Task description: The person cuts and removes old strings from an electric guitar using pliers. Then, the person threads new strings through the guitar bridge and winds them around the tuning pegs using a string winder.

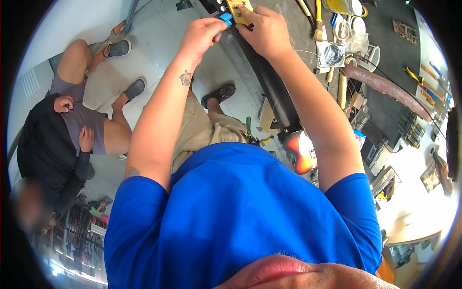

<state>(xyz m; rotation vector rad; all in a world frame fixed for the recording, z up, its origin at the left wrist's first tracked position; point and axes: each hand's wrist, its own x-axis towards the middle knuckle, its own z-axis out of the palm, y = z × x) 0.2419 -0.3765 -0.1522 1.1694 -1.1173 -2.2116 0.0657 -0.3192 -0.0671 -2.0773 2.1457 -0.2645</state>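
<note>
A guitar lies along the bench edge, with its yellowish headstock (237,10) at the top, a dark neck (272,94) and a red and orange body (302,154) lower down. My left hand (204,37) pinches a small blue tool (226,18) beside the headstock's left edge. My right hand (267,30) rests at the headstock, its index finger on the face near the tuning posts and its thumb by the lower end. Whether it grips anything is hard to make out. Loose strings curve out beside the neck.
A brush (318,21), a yellow tape roll (344,6), a plastic packet (332,54) and a long brownish padded piece (387,89) lie on the dark bench right of my right arm. A seated person (53,139) is at the left.
</note>
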